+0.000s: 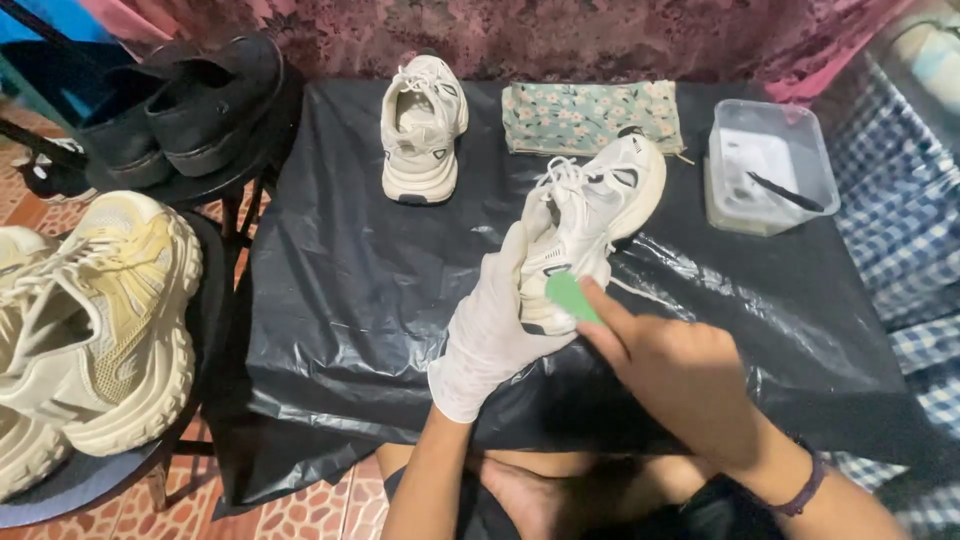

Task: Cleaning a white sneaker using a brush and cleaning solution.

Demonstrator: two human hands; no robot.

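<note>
A white sneaker (585, 225) is gripped by the left hand (495, 330), which is covered by a white glove; the fingers (520, 262) are wrapped round the heel end, and the toe is pointed up and away from the wrist, above the black plastic sheet (350, 300) spread over the table. A small green piece (571, 296), likely a brush or sponge, is pinched in the bare right hand (680, 375); its fingers (608, 305) are closed narrowly on it, and it is pressed against the sneaker's heel side, just beside the gloved fingers. A dark band (805, 490) is seen on the right wrist.

Beyond the fingers, a second white sneaker (422, 130) is stood on the sheet, heel toward the camera, well apart from the held one. Just right of it, directly behind the held sneaker's toe, a folded green floral cloth (590, 115) is laid flat. Far right of the fingers, a clear rectangular plastic tub (768, 165) is set, with a dark thin tool (788, 192) inside; contents otherwise cannot be told. Left of the fingers, off the table, chunky cream sneakers (95, 320) are rested on a round stool, and black shoes (180, 100) are placed on another behind them.
</note>
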